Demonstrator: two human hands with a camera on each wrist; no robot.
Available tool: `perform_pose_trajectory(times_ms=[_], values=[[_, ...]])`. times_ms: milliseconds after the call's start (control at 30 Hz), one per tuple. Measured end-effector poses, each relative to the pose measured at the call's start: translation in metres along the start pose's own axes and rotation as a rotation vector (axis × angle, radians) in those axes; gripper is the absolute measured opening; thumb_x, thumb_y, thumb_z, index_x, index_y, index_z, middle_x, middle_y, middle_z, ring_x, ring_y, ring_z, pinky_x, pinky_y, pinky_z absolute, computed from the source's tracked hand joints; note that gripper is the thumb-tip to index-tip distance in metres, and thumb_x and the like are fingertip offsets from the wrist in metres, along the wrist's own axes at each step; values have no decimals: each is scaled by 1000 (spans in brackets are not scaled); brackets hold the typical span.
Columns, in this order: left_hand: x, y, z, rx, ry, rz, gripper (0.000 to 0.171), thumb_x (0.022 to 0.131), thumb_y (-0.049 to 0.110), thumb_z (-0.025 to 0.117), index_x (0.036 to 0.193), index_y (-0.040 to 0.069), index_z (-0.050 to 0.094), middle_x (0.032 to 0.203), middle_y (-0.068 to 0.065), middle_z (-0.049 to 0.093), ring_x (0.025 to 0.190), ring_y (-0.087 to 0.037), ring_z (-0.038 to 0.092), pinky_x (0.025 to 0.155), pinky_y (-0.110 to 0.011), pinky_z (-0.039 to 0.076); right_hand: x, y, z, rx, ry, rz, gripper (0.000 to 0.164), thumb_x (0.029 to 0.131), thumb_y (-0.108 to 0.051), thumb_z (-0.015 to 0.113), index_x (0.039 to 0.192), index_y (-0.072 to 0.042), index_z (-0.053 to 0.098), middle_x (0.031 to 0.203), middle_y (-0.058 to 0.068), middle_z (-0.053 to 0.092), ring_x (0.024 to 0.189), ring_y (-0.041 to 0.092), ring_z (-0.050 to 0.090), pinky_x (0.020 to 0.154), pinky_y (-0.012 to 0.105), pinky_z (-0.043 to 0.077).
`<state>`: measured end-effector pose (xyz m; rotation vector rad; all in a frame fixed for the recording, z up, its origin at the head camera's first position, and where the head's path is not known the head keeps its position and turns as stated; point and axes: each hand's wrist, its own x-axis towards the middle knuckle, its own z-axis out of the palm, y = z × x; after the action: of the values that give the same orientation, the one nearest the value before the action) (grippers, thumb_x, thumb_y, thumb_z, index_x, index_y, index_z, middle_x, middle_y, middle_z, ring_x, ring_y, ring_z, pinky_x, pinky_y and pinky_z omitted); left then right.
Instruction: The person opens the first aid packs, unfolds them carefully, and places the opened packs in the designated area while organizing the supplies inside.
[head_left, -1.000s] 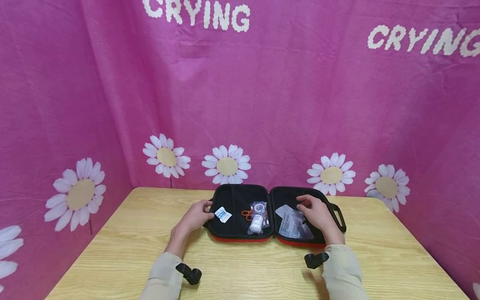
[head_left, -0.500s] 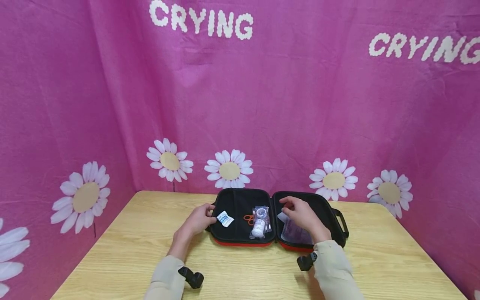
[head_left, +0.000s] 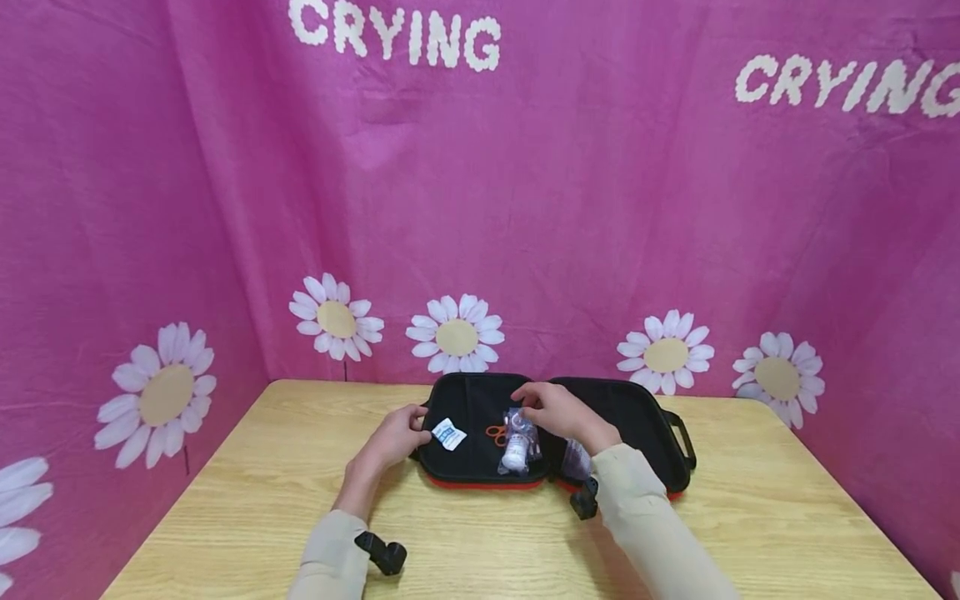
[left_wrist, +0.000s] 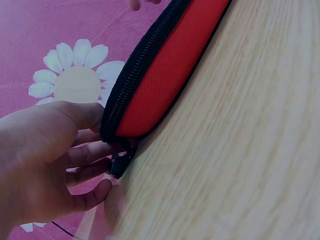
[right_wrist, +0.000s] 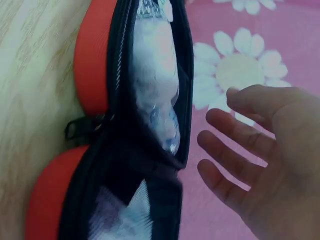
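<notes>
A zippered red-and-black case (head_left: 468, 400) lies unfolded on the table. My left hand (head_left: 392, 439) holds its left edge; in the left wrist view the thumb is at the zipped rim and fingers are by a black tab (left_wrist: 119, 162). Near that hand, a small white-and-blue packet (head_left: 448, 434) lies in the left half. Orange-handled scissors (head_left: 496, 432) and a white bottle (head_left: 514, 454) in clear plastic lie by the hinge. Over them hovers my right hand (head_left: 564, 415), fingers loosely bent, nothing in it. Clear packets (head_left: 576, 460) in the right half are partly hidden by that arm.
A wooden table (head_left: 465, 533) bears the case. Behind it hangs a pink curtain (head_left: 525, 208) with daisies. The case's black carry handle (head_left: 681, 437) sticks out at the right. Each sleeve carries a black wrist camera (head_left: 381, 552).
My right hand has moved left, from above the packets in the right half to above the bottle by the hinge. The left hand stays at the case's edge.
</notes>
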<state>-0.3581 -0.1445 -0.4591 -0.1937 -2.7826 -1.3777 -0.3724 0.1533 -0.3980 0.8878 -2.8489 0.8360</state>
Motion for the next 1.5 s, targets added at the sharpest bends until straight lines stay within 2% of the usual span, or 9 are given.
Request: perform_pose_trajectory(times_ms=[233, 567, 667, 800, 900, 1000, 1100, 1333, 1500], values=[[2, 1, -3, 7, 6, 4, 45, 86, 5, 68, 129, -4, 58, 96, -11, 62, 89, -20, 57, 85, -37, 49, 23, -25, 4, -12, -71, -7, 28, 93, -12, 67, 120, -7, 68, 97, 5, 69, 86, 14, 63, 82, 36, 53], [1, -1, -2, 17, 10, 21, 46, 84, 5, 69, 128, -4, 59, 93, -10, 62, 85, -18, 57, 81, -33, 48, 41, -32, 35, 4, -105, -18, 32, 91, -14, 70, 121, -5, 67, 98, 5, 71, 86, 13, 64, 83, 35, 53], [0, 0, -1, 11, 5, 14, 46, 84, 6, 69, 128, -4, 59, 92, -9, 62, 84, -17, 56, 80, -32, 47, 43, -32, 43, 28, -129, -1, 32, 91, -14, 70, 122, -5, 66, 100, 5, 71, 82, 10, 63, 81, 32, 53], [-1, 2, 0, -4, 2, 10, 46, 84, 6, 69, 128, -4, 59, 92, -9, 64, 83, -16, 57, 79, -30, 47, 47, -34, 52, 44, -144, -9, 35, 91, -14, 71, 123, -5, 65, 102, 7, 70, 76, 13, 62, 72, 30, 54], [0, 2, 0, -11, -4, 14, 46, 84, 6, 68, 128, -4, 59, 93, -10, 66, 83, -16, 58, 77, -29, 48, 50, -35, 59, 27, -130, -38, 36, 88, -13, 73, 122, -4, 66, 101, 10, 70, 84, 21, 64, 77, 34, 54], [0, 3, 0, -8, -7, 14, 45, 85, 6, 68, 128, -4, 59, 94, -10, 66, 82, -16, 58, 75, -28, 47, 53, -37, 66, 4, -122, -56, 39, 86, -13, 75, 122, -3, 66, 101, 12, 70, 98, 24, 63, 90, 39, 50], [1, 3, -1, -3, -7, 12, 45, 85, 6, 68, 128, -4, 59, 94, -11, 66, 83, -16, 58, 75, -28, 47, 56, -38, 71, -11, -128, -59, 42, 85, -13, 77, 123, -2, 66, 102, 13, 69, 101, 26, 62, 95, 43, 49], [0, 4, -3, 1, -7, 12, 46, 84, 4, 68, 128, -4, 59, 94, -11, 66, 84, -17, 58, 78, -31, 49, 58, -36, 81, 12, -143, -24, 45, 83, -14, 79, 125, -5, 65, 105, 12, 66, 102, 24, 61, 96, 42, 48], [-1, 3, -3, 9, -12, 5, 46, 84, 5, 68, 129, -4, 59, 95, -11, 66, 84, -17, 58, 78, -31, 49, 60, -32, 90, 22, -150, -15, 50, 82, -18, 80, 128, -7, 64, 106, 10, 61, 96, 21, 58, 90, 38, 48]])
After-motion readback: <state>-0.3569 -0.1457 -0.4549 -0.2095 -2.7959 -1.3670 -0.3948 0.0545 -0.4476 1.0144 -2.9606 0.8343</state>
